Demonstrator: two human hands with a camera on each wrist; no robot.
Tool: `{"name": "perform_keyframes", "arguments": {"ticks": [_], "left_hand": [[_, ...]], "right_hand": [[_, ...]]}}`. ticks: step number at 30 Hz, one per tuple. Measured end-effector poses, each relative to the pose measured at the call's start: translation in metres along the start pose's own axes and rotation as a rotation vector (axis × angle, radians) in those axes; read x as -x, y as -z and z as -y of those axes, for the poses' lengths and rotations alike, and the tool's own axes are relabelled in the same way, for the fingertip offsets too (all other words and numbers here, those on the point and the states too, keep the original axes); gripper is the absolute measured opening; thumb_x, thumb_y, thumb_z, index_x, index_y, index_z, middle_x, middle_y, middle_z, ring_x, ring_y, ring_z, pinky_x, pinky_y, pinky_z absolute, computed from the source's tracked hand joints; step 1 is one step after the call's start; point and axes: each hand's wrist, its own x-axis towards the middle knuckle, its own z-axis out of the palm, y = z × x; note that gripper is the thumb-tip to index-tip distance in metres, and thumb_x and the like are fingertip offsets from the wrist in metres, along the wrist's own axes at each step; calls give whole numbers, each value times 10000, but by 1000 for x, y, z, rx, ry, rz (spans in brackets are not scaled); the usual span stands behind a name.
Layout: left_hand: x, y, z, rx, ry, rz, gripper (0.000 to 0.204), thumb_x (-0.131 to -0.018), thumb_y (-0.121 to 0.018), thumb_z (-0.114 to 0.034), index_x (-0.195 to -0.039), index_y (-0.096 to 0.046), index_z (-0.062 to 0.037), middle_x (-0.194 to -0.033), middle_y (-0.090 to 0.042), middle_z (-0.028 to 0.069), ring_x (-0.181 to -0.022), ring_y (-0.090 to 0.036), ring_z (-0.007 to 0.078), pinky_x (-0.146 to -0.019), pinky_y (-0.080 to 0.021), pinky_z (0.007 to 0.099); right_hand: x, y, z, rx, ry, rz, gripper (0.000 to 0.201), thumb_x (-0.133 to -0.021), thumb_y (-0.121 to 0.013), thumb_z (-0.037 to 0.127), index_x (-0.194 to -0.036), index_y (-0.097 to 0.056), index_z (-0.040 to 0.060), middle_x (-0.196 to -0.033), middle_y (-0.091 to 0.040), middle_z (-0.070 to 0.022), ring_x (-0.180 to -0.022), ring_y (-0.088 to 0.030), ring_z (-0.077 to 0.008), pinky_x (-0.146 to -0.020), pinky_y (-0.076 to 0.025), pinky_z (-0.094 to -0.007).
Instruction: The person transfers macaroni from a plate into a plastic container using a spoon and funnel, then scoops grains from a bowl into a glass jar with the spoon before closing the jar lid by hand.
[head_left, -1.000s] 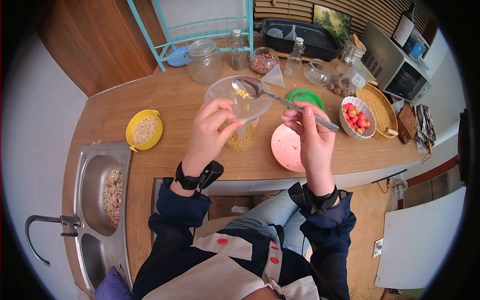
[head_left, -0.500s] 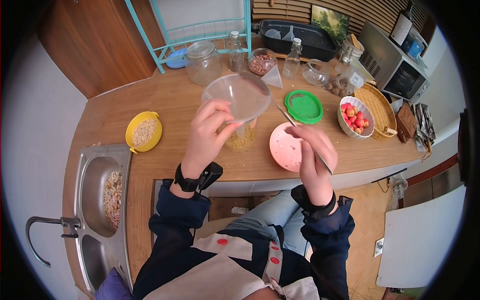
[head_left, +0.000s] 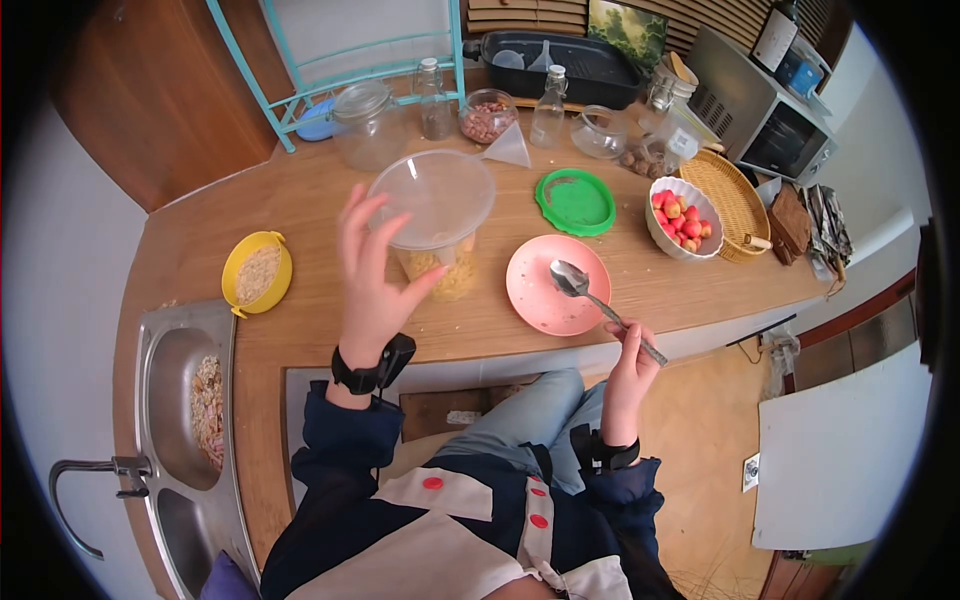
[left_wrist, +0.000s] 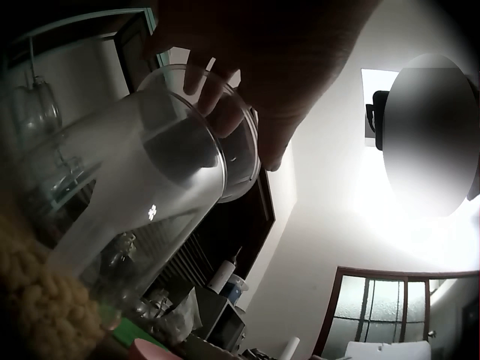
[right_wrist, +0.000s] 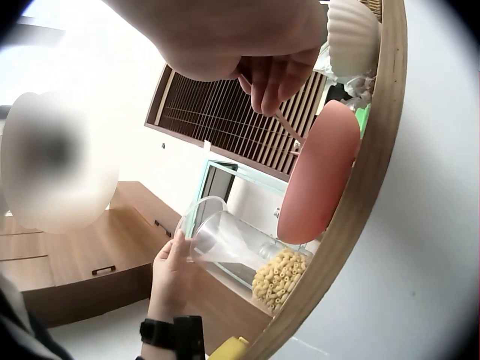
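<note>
A wide clear plastic funnel (head_left: pixel 435 195) stands in the mouth of a clear jar with yellow macaroni (right_wrist: pixel 279 279) at its bottom. My left hand (head_left: pixel 370 285) is at the funnel's near left side, its fingers spread and overlapping the rim in the head view. My right hand (head_left: pixel 630 375) grips a metal spoon (head_left: pixel 572 279) by the handle, off the counter's front edge. The spoon's bowl lies over the pink dish (head_left: pixel 533 305), which has small dark crumbs in it. In the right wrist view, the dish's side (right_wrist: pixel 319 176) hides the spoon's bowl.
A green lid (head_left: pixel 577 203) lies behind the pink dish. To the right are a white fluted bowl (head_left: pixel 672 243) of red fruit and a wicker tray (head_left: pixel 715 180). Jars and bottles line the back. A yellow bowl (head_left: pixel 283 287) of oats stands left, near the sink (head_left: pixel 160 375).
The spoon has gone from over the funnel, where it held macaroni, down and right to the pink dish. The left hand's fingers have spread from their pinch on the funnel rim.
</note>
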Motion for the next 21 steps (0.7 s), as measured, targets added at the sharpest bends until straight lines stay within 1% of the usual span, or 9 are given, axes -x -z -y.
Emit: {"name": "perform_keyframes", "arguments": {"ticks": [2,4,5,6,8,12,15,18,21], "left_hand": [[20,1,-4,-103,-74,-220,358,-632,-733,-113,-928,-544,-38,-963,-548,98,-956,-517,312,-803,-406,426],[54,-17,-6,10,-48,-138,295,-682,-710,-153,-910,-557,-45,-814,-584,94,-723,-566,240,-626,-456,334],[67,-30,-17,185,203,66,306,-729,-689,-196,-942,-559,-19,-716,-587,87,-598,-557,205,-534,-445,302],[71,-43,-22,187,200,63,306,-729,-689,-196,-942,-559,-19,-716,-587,87,-598,-557,205,-534,-445,302],[79,-63,-31,316,643,433,310,-774,-646,-165,-989,-531,26,-689,-588,94,-536,-567,167,-495,-439,259],[86,-94,-33,215,535,354,403,-787,-631,-302,-1009,-544,23,-671,-592,102,-566,-571,246,-517,-445,341],[81,-108,-28,266,657,409,383,-795,-612,-294,-995,-543,25,-659,-594,104,-561,-576,265,-518,-445,355],[79,-112,-24,291,666,462,282,-815,-571,-197,-976,-541,33,-666,-598,124,-554,-589,253,-513,-459,336],[75,-101,-29,567,836,432,187,-816,-504,-89,-949,-541,37,-639,-586,114,-546,-603,201,-502,-472,300]], "right_hand": [[3,0,-5,-11,-6,-28,213,-932,-423,141,-945,-547,-32,-834,-608,-95,-810,-565,-141,-788,-424,-268],[9,-1,-7,-19,-13,-43,214,-932,-423,141,-952,-545,-33,-838,-605,-97,-826,-562,-142,-799,-418,-268],[12,-2,-7,-23,-22,-56,214,-933,-422,141,-958,-543,-33,-843,-603,-100,-841,-560,-143,-810,-411,-268],[14,-3,-8,-23,-17,-57,214,-933,-422,141,-958,-543,-33,-843,-603,-100,-841,-560,-143,-810,-411,-268],[18,-3,-10,-64,1,-88,215,-932,-418,137,-974,-540,-36,-863,-599,-103,-831,-569,-150,-806,-421,-275],[13,5,-8,-110,9,-127,191,-932,-413,132,-982,-511,-25,-881,-594,-110,-818,-580,-159,-797,-435,-284],[10,14,-12,-164,24,-176,157,-933,-404,139,-985,-468,5,-841,-605,-123,-800,-595,-175,-783,-461,-292],[11,15,-13,-195,0,-174,134,-934,-405,140,-991,-437,24,-833,-605,-124,-792,-600,-177,-757,-469,-285],[9,14,-11,-202,-39,-194,144,-936,-408,152,-975,-454,20,-828,-604,-119,-791,-599,-177,-735,-474,-279]]}}
